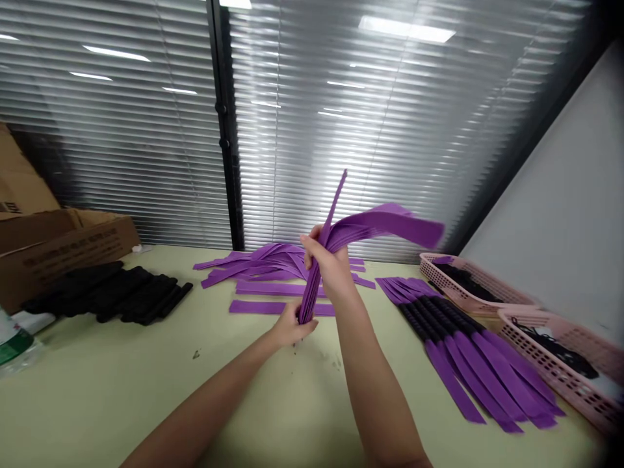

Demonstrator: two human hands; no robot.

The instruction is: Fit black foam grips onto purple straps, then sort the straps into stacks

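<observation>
A bundle of purple strips (363,227) is held up in front of me by both hands. My left hand (291,325) closes round the lower end, where the strips are stacked tightly edge to edge. Higher up, my right hand (331,263) grips the bundle. Above that grip most of the strips bend over to the right, while one stands up steeply. Behind my hands, flat purple strips (263,288) lie in rows on the table, with a loose pile of purple strips (273,260) farther back.
Purple strips with black wrapped middles (468,351) lie side by side on the right. Two pink baskets (550,338) with black items stand beyond them. At left are black folded pieces (127,292), a cardboard box (73,244) and a bottle (14,344). Window blinds (292,149) rise behind the table.
</observation>
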